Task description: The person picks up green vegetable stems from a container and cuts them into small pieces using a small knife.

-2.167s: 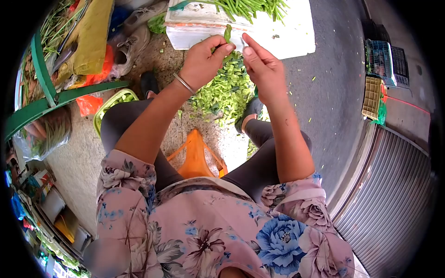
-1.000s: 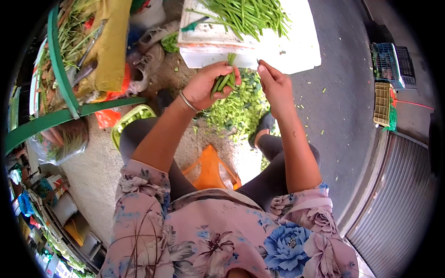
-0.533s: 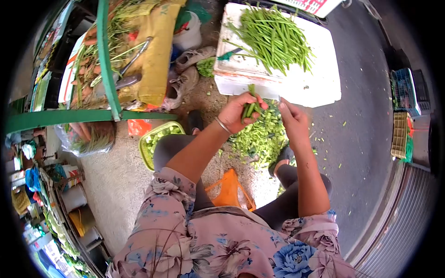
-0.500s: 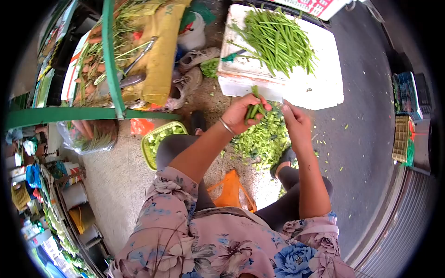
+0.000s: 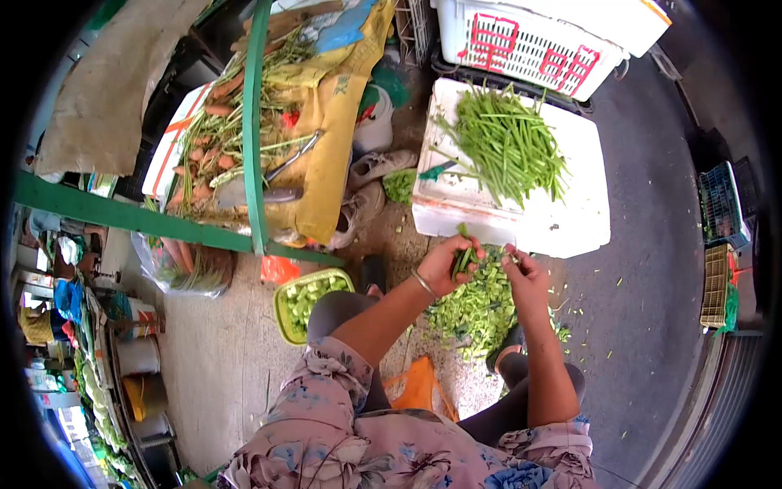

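My left hand (image 5: pixel 442 267), with a bracelet at the wrist, is closed around a few short green stems (image 5: pixel 463 257). Close by on its right, my right hand (image 5: pixel 529 282) has thumb and fingertips pinched together; what is between them, if anything, is too small to make out. Both hands hover over a heap of green leaves and trimmings (image 5: pixel 476 314) on the ground. Just ahead, a pile of long green stems (image 5: pixel 513 147) lies on a white foam box (image 5: pixel 582 216). A green-handled tool (image 5: pixel 438 170), perhaps a knife, rests at the pile's left edge.
A yellow-green tub (image 5: pixel 280 319) of cut green pieces stands by my left knee. Green metal bars (image 5: pixel 254 122) cross in front of carrots (image 5: pixel 220 109) and a knife (image 5: pixel 283 195) on yellow sacking. A white crate (image 5: pixel 529 49) stands behind the foam box.
My view has tilted up, so everything sits lower in the picture and the white crate shows more. My right fingers have curled into a tighter pinch, nearer the left hand.
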{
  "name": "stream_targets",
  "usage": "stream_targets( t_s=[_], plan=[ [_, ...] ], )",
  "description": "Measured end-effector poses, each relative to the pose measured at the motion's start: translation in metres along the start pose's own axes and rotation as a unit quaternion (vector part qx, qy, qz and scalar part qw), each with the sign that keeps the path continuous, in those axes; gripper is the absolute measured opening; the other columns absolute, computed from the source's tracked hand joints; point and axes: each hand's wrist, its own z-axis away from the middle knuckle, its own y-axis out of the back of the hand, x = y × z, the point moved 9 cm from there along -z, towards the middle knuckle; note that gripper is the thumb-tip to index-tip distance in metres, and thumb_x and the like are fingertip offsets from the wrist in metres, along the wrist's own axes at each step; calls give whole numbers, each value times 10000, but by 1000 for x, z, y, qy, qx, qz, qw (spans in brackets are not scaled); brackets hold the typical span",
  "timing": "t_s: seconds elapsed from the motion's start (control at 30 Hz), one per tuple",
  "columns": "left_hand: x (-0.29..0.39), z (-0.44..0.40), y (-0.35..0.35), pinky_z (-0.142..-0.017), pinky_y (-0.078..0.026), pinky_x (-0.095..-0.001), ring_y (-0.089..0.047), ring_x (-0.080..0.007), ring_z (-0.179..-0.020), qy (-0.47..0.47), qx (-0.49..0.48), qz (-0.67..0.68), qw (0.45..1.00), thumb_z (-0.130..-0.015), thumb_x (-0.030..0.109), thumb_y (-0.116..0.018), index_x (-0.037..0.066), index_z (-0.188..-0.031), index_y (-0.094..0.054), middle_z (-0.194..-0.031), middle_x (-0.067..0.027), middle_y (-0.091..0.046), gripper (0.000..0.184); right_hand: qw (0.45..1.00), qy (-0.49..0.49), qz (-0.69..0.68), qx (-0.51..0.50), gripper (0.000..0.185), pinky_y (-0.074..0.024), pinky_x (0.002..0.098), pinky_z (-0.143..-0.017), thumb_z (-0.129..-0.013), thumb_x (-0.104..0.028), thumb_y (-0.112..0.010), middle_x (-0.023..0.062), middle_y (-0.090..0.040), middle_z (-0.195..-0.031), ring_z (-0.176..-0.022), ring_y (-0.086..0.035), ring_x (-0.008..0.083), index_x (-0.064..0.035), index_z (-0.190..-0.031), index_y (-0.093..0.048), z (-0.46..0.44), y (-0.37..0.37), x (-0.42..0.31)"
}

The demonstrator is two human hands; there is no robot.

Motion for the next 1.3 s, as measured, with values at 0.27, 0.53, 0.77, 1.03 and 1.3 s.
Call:
stream_targets(
  t_s=[0.27,0.53,0.77,1.03,1.3],
  plan=[
    [-3,2,-6,-390,-298,-177,-451,-76,-600,-3,31,-50,998,-835,255,-520,119,-829,-511,-766,8,-546,136,998,25,-60,13,308,-259,175,-451,-785,-102,-607,-89,-426,-596,-518,-317,9,10,-1068,-563,-1,-4,1],
    [-16,-11,31,-376,-299,-169,-450,-54,-578,12,89,-115,989,-839,195,-546,105,-812,-535,-758,16,-536,94,996,34,-79,21,292,-249,180,-449,-788,-104,-598,-95,-413,-596,-519,-312,12,-1,-1060,-574,-11,-2,-4],
    [-23,10,85,-331,-303,-170,-470,-74,-533,102,200,-97,969,-866,232,-501,65,-787,-510,-682,-3,-508,185,991,24,-128,21,282,-259,168,-486,-786,-105,-603,-83,-458,-650,-544,-329,14,4,-1046,-579,-17,0,-20],
    [-64,49,39,-340,-323,-188,-501,-117,-595,110,148,120,976,-863,242,-505,129,-798,-490,-600,-6,-480,131,990,24,-141,3,253,-264,173,-478,-794,-126,-590,-82,-466,-646,-533,-323,14,-4,-1015,-599,-18,-2,-16],
    [-78,77,48,-333,-325,-186,-486,-113,-501,126,202,-1,971,-813,186,-559,112,-817,-496,-591,-25,-507,97,982,168,-53,65,265,-371,256,-519,-784,-214,-583,9,-517,-587,-563,-416,73,31,-885,-600,-20,14,-17]
  ],
)
